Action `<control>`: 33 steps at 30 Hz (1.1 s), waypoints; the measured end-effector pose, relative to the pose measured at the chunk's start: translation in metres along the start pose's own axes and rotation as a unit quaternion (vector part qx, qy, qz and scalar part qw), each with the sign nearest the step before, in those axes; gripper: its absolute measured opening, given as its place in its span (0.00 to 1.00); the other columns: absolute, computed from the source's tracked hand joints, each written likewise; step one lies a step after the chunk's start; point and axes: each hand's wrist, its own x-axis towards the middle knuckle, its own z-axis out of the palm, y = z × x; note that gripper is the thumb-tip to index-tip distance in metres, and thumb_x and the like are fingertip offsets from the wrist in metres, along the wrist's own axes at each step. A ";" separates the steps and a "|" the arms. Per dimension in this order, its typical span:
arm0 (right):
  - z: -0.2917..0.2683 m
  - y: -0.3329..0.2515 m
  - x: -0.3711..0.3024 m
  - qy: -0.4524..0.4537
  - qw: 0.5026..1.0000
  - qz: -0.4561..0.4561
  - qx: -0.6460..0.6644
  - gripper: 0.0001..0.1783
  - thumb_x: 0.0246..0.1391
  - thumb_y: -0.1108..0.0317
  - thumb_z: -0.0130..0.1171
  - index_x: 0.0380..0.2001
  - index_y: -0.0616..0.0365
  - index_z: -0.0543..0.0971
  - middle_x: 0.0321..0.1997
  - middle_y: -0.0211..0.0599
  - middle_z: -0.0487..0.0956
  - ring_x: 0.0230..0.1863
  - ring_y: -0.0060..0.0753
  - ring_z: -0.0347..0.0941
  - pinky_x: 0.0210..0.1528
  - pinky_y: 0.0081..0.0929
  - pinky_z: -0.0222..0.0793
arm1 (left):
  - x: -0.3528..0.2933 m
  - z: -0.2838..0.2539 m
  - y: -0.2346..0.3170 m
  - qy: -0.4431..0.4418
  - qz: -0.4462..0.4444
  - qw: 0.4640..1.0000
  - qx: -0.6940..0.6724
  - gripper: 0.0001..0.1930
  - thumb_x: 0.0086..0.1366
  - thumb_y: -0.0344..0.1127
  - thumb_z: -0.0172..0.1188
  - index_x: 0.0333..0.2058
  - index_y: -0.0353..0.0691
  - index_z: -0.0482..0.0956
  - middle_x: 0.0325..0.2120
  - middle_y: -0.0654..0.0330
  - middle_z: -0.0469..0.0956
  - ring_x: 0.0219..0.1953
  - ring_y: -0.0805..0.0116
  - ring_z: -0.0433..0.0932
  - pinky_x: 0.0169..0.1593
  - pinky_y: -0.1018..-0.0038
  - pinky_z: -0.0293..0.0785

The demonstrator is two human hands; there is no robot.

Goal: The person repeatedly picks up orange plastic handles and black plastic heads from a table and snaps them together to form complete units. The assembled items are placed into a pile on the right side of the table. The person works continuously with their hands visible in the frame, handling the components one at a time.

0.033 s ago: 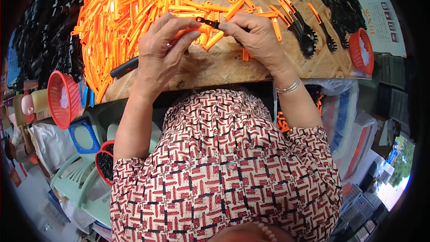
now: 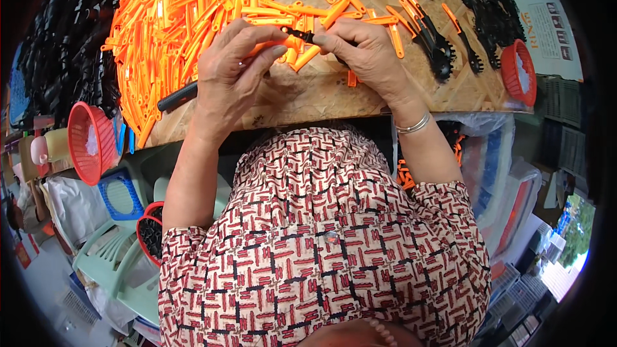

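Note:
My left hand [image 2: 232, 71] is closed in front of me over the near edge of the table, its fingers pinching an orange plastic handle piece [image 2: 267, 45]. A black rod-like handle [image 2: 178, 96] sticks out on the left side of that hand, and its other end is mostly hidden behind the palm. Opposite, my right hand [image 2: 366, 54] grips a black plastic utensil shaft [image 2: 301, 34] between thumb and fingers. The shaft's narrow end meets the orange piece between the two hands. Whatever lies at the shaft's other end is covered by my right hand.
Loose orange handle pieces [image 2: 173, 32] are heaped on the wooden table [image 2: 289, 106]. Black toothed pasta servers [image 2: 440, 61] lie right and behind, some with orange on their handles. Red baskets [image 2: 90, 143] [image 2: 518, 74] stand at both sides. A pale green chair [image 2: 106, 254] is lower left.

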 end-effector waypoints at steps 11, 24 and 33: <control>0.000 -0.002 -0.007 -0.062 0.998 0.007 0.027 0.17 0.61 0.62 0.69 0.25 0.66 0.84 0.18 0.28 0.76 0.22 0.16 0.68 0.26 0.23 0.65 | 0.000 -0.001 0.005 -0.064 0.018 0.998 0.015 0.12 0.60 0.22 0.69 0.43 0.39 0.85 0.33 0.59 0.80 0.36 0.65 0.82 0.39 0.72 0.78; 0.000 -0.004 -0.019 -0.091 0.981 -0.151 -0.084 0.11 0.59 0.67 0.68 0.27 0.63 0.82 0.23 0.39 0.76 0.23 0.34 0.73 0.28 0.33 0.67 | -0.008 0.004 0.003 -0.115 0.009 0.993 0.008 0.10 0.59 0.22 0.68 0.40 0.38 0.83 0.29 0.55 0.74 0.31 0.55 0.78 0.36 0.65 0.74; -0.052 -0.006 -0.043 0.014 0.886 -0.261 -0.383 0.08 0.55 0.66 0.69 0.27 0.57 0.83 0.25 0.35 0.76 0.25 0.37 0.75 0.27 0.34 0.69 | -0.004 0.018 0.019 -0.126 -0.123 0.983 -0.048 0.13 0.67 0.29 0.65 0.50 0.41 0.83 0.36 0.59 0.77 0.35 0.66 0.77 0.41 0.73 0.74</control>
